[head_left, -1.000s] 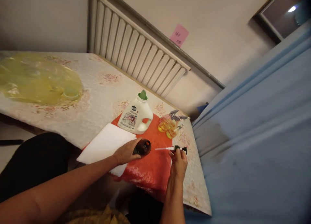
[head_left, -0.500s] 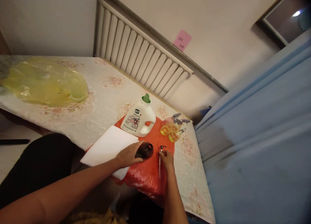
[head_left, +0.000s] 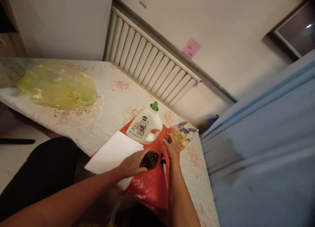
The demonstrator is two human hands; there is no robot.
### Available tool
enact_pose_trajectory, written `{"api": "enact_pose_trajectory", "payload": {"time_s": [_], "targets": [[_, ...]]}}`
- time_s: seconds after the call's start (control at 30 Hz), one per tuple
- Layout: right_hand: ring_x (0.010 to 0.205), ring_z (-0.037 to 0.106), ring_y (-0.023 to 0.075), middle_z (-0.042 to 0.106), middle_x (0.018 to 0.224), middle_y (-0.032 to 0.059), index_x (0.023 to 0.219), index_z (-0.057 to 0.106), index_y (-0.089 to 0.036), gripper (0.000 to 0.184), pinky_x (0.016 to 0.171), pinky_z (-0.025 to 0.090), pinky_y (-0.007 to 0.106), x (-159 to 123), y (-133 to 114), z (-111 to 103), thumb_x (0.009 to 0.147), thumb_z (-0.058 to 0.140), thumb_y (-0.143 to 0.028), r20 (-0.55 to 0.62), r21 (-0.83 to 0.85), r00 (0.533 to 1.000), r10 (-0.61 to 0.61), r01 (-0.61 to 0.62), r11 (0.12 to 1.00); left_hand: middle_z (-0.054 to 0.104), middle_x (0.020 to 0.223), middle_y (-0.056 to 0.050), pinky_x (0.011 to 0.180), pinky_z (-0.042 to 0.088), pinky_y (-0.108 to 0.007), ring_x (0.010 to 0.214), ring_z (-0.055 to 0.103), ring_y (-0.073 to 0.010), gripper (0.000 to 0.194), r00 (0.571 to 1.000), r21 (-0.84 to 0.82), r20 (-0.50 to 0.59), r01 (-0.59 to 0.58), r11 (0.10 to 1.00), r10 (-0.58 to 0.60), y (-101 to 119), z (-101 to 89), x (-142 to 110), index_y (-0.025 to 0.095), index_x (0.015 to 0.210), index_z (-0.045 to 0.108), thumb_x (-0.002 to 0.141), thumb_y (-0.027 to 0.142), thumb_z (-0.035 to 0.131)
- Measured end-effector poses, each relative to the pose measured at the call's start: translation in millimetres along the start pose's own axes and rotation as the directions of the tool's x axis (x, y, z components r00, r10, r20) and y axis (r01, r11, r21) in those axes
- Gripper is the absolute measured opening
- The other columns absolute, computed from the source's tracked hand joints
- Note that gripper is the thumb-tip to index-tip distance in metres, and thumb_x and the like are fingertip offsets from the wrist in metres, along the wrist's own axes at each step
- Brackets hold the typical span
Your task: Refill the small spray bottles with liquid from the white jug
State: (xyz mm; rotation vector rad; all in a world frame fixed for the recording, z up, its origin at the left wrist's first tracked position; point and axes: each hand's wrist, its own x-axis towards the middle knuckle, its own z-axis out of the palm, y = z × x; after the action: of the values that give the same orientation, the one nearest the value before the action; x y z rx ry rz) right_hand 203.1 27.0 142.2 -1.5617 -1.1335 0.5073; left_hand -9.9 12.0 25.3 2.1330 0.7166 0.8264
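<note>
brn btl (head_left: 151, 160), blk/wht pump (head_left: 163, 161), floral cloth (head_left: 110, 105)

On the table (head_left: 112, 105), the plastic sheet (head_left: 147, 184) carries the jug (head_left: 144, 126) at its rear, the paper (head_left: 113, 153) over its left side, and the pump (head_left: 163, 162) right of the bottle (head_left: 150, 160), which is in the left hand (head_left: 134, 163). The right hand (head_left: 171, 148) is located right of the jug, beside the spray bottles (head_left: 181, 142). The plastic bag (head_left: 59, 85) lies far left, the radiator (head_left: 150, 61) behind, the curtain (head_left: 265, 145) right.
</note>
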Motion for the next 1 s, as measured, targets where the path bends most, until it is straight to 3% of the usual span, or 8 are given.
{"api": "enact_pose_trajectory", "payload": {"time_s": [0.1,0.27,0.6,0.8,1.0], "targets": [[0.09,0.068,0.018,0.075,0.099,0.0056,0.1,0.071,-0.016,0.044,0.085,0.053,0.034,15,-18,20,0.059,0.078,-0.031,0.071,0.045,0.997,-0.022,0.019,0.999,0.049,0.147,-0.016,0.114,0.036,-0.055,0.134,0.049,-0.0374,0.096,1.0,0.001,0.027,-0.012,1.0,0.012,0,-1.1,0,0.023,0.154,0.027,0.075,0.038,0.078],[0.067,0.061,0.0164,0.073,0.07,-0.0002,0.077,0.072,-0.016,0.026,0.068,0.051,0.03,34,-26,49,0.053,0.077,-0.025,0.229,0.105,0.973,0.024,-0.049,0.993,0.052,0.144,-0.015,0.11,0.04,-0.054,0.127,0.053,-0.0389,0.093,0.999,-0.022,0.014,-0.04,0.999,0.04,0,-2.4,-1,0.024,0.153,0.029,0.076,0.048,0.076],[0.059,0.055,0.0137,0.068,0.067,-0.0017,0.079,0.066,-0.015,0.03,0.059,0.045,0.027,59,-18,85,0.052,0.066,-0.028,0.156,0.293,0.986,0.055,-0.099,0.951,0.053,0.143,-0.012,0.11,0.041,-0.051,0.125,0.053,-0.0386,0.094,0.999,-0.051,0.012,-0.048,0.998,0.049,8,-10.3,-5,0.027,0.153,0.029,0.075,0.046,0.077],[0.056,0.05,0.0116,0.062,0.06,-0.0053,0.071,0.062,-0.017,0.026,0.057,0.039,0.025,70,-43,73,0.049,0.065,-0.029,0.009,0.285,0.999,0.039,-0.04,0.958,0.051,0.146,-0.014,0.112,0.039,-0.055,0.13,0.05,-0.0401,0.099,0.999,-0.033,0.014,-0.033,0.999,0.033,4,-4.6,-4,0.027,0.154,0.027,0.072,0.044,0.081],[0.053,0.046,0.0104,0.057,0.056,-0.0061,0.068,0.059,-0.018,0.023,0.053,0.034,0.024,71,-91,17,0.05,0.066,-0.031,-0.159,0.199,0.987,-0.016,0.047,0.979,0.048,0.149,-0.016,0.114,0.037,-0.054,0.133,0.049,-0.0391,0.1,0.999,-0.018,0.017,-0.032,0.999,0.032,0,-2.1,-3,0.024,0.154,0.026,0.073,0.042,0.081]]}}
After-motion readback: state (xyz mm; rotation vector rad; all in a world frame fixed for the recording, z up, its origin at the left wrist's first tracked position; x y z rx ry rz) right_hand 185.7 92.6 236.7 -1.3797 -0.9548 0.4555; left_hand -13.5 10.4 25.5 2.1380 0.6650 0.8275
